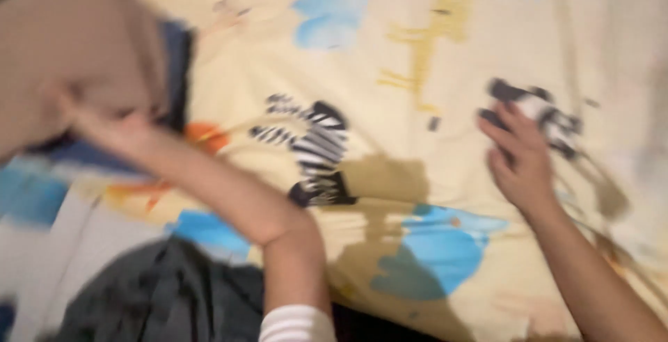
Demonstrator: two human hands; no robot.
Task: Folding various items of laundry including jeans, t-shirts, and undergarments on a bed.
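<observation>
Frame heavily motion-blurred. Left hand [104,123] reached across to bed's far left edge, fingers closed on soft tan fabric garment [69,57], bunched and lifted off cream cartoon-animal bedsheet [390,57], probably to pull it free of dark blue cloth [177,64] underneath. Garment's long axis unclear; crumpled mass. Right hand [522,157] lay flat near bed's right side, fingers spread narrow, touching small black-and-white patterned item [550,116]; whether gripped, cannot tell. Dark grey cloth [160,293] at near edge.
</observation>
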